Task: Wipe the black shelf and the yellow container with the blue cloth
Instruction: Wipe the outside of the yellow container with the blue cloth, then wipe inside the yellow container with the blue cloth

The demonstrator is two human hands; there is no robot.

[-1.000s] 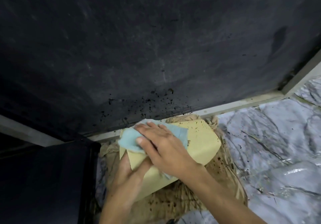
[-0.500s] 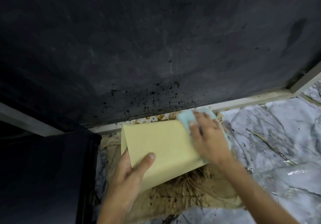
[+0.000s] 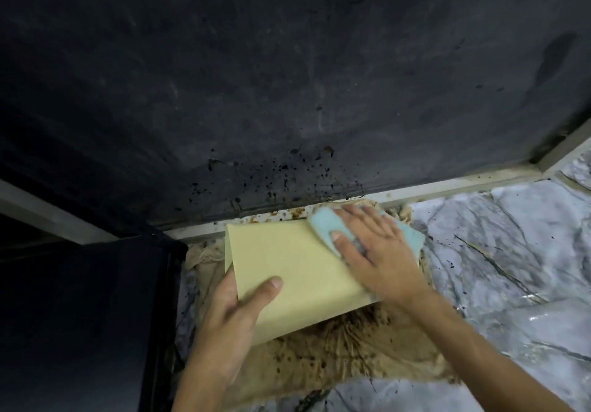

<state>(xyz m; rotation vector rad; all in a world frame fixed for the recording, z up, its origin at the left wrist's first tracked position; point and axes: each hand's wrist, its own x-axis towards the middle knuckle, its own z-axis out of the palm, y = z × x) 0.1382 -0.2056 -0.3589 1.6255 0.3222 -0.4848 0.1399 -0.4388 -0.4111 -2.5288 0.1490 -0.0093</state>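
Observation:
The yellow container (image 3: 297,271) lies tilted on a stained brown rag, its broad flat side facing up. My left hand (image 3: 233,325) grips its near left corner, thumb on top. My right hand (image 3: 377,251) presses the blue cloth (image 3: 329,224) flat against the container's far right end; part of the cloth shows beyond my fingers on both sides. The black shelf (image 3: 80,315) stands at the lower left, its dark edge just left of my left hand.
A large dark slab (image 3: 287,76) speckled with black spots fills the upper view, bordered by a pale frame strip (image 3: 447,184). The stained brown rag (image 3: 351,354) sits on a marble-patterned surface (image 3: 495,251) stretching to the right.
My right hand has swept the blue cloth from the container's left end across to its right end. The left hand's thumb is now uncovered and keeps its hold.

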